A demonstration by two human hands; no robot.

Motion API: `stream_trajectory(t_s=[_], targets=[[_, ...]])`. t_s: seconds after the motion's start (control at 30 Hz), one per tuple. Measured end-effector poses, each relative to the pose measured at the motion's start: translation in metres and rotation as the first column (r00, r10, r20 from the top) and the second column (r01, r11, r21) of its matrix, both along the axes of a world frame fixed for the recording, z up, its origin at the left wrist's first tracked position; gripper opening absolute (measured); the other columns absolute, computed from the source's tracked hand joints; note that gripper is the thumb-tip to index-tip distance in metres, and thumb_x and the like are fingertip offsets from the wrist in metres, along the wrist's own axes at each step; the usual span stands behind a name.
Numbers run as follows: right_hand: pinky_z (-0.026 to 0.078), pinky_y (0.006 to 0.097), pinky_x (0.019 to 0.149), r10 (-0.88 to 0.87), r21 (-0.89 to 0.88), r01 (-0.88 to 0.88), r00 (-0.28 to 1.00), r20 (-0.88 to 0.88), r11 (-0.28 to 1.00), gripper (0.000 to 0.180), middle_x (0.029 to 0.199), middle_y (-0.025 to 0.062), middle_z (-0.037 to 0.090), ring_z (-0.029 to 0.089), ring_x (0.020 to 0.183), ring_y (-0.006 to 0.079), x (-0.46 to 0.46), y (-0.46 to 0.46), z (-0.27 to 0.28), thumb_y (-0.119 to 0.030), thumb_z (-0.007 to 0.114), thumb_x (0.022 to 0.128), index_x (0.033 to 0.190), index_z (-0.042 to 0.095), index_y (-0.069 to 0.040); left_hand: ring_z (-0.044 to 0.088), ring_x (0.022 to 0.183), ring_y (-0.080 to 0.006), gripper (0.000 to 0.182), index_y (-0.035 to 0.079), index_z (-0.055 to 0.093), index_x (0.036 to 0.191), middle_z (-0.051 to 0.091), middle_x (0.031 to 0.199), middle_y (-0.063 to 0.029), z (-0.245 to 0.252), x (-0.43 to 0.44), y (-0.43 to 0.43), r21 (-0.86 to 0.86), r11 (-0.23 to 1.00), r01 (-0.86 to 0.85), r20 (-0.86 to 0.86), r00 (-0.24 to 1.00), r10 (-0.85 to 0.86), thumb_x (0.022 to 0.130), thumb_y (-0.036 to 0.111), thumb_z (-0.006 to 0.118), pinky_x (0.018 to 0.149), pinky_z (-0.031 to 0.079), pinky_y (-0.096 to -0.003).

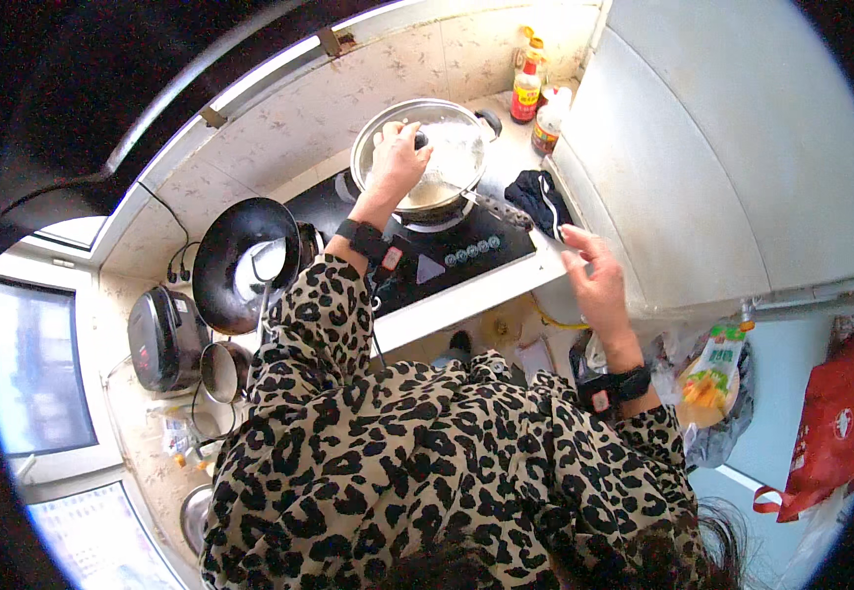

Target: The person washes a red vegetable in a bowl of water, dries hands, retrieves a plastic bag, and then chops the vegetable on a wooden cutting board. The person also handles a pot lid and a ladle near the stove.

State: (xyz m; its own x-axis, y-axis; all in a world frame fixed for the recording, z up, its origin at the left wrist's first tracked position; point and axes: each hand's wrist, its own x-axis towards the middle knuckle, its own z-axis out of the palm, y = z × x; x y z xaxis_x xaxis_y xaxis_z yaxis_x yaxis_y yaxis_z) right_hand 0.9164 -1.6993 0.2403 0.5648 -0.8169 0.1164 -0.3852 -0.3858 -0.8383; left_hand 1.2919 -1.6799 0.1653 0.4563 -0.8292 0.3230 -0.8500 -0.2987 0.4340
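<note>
My left hand (400, 162) grips the dark knob of a glass pot lid (453, 147), which lies over a metal pot (438, 215) on the black cooktop (412, 279). A utensil with a dark patterned handle (504, 210) sticks out at the pot's lower right; how its far end sits under or beside the lid is hard to tell. My right hand (595, 274) is raised in front of the cooktop's right end, fingers apart, holding nothing. Near it a black cloth (538, 198) with a white edge lies on the counter.
A black wok (239, 269) with a metal spatula (268, 269) stands at the left. Beyond it are a rice cooker (165, 339) and a small pan (224, 371). Sauce bottles (525, 96) stand in the back right corner. Bags, one a red bag (836, 424), hang at the right.
</note>
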Motion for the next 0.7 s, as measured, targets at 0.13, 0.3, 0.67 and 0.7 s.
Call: stream_trajectory(t_s=[0.13, 0.3, 0.67, 0.7], targets=[[0.046, 0.0431, 0.109, 0.158, -0.266, -0.172, 0.985, -0.076, 0.948, 0.042, 0.136, 0.0203, 0.063, 0.06, 0.127, 0.0366, 0.027, 0.005, -0.001, -0.016, 0.069, 0.094, 0.133, 0.062, -0.001, 0.059, 0.118, -0.0406, 0.053, 0.002, 0.066, 0.132, 0.059, 0.126, -0.0239, -0.029, 0.024, -0.013, 0.06, 0.998, 0.036, -0.081, 0.996, -0.031, 0.087, 0.029, 0.079, 0.102, 0.049, -0.0451], [0.051, 0.0455, 0.102, 0.164, -0.31, -0.212, 0.971, -0.174, 0.927, 0.047, 0.136, 0.017, 0.062, 0.062, 0.12, 0.039, 0.052, 0.002, -0.002, -0.019, 0.074, 0.091, 0.133, 0.061, -0.005, 0.062, 0.113, -0.0438, 0.042, 0.001, 0.067, 0.12, 0.059, 0.121, -0.0271, -0.02, 0.022, -0.021, 0.047, 0.995, 0.086, -0.284, 0.956, -0.069, 0.086, 0.023, 0.078, 0.098, 0.052, -0.0471], [0.058, 0.0464, 0.077, 0.185, -0.327, -0.386, 0.842, -0.506, 0.863, 0.051, 0.106, 0.0128, 0.066, 0.069, 0.091, 0.0382, 0.07, -0.027, -0.023, -0.01, 0.074, 0.085, 0.134, 0.063, -0.017, 0.07, 0.084, -0.0193, 0.033, -0.004, 0.058, 0.125, 0.068, 0.105, -0.0109, 0.083, 0.017, 0.103, -0.449, 0.767, -0.459, -0.891, 0.298, -0.343, 0.098, 0.009, 0.07, 0.081, 0.06, -0.0335], [0.058, 0.0464, 0.076, 0.182, -0.343, -0.394, 0.839, -0.512, 0.853, 0.049, 0.105, 0.0132, 0.066, 0.07, 0.089, 0.0382, 0.071, -0.032, -0.026, -0.01, 0.072, 0.086, 0.133, 0.064, -0.018, 0.071, 0.086, -0.0212, 0.029, -0.003, 0.058, 0.125, 0.068, 0.105, -0.0111, 0.082, 0.015, 0.118, -0.47, 0.722, -0.508, -0.881, 0.22, -0.419, 0.099, 0.007, 0.068, 0.086, 0.06, -0.0363]])
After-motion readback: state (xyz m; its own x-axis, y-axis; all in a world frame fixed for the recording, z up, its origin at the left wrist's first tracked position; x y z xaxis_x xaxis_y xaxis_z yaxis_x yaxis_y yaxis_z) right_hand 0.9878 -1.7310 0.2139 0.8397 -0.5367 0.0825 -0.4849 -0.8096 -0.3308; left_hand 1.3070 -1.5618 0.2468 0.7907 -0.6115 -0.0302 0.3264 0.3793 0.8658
